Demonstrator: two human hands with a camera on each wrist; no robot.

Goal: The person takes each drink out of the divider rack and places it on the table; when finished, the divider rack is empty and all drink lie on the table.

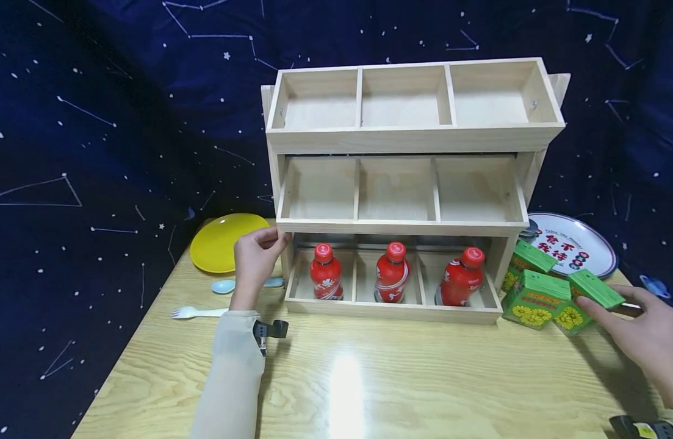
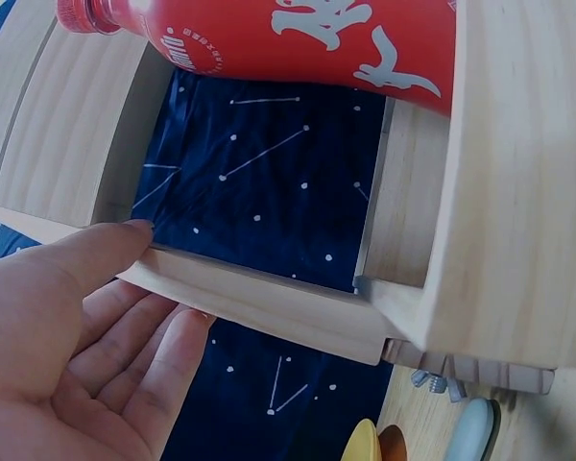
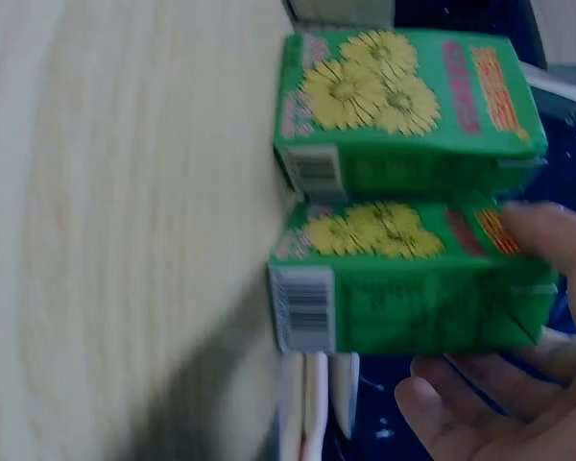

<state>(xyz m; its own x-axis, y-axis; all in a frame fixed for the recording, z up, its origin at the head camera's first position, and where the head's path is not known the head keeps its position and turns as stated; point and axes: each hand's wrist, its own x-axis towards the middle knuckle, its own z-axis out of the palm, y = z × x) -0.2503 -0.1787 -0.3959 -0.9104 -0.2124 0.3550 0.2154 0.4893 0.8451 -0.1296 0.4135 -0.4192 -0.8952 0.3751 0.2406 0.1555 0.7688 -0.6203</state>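
Green carton (image 1: 593,294) — at right hand (image 1: 651,341)

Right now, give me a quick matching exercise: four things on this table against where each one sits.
Things:
1. red bottles
2. green cartons
3. yellow plate
4. white fork

Places:
A. left of the wooden shelf, toward the back
B. bottom-row compartments
C. table front, near the left hand
D. right of the shelf, at the right hand

Pairs: 1-B, 2-D, 3-A, 4-C
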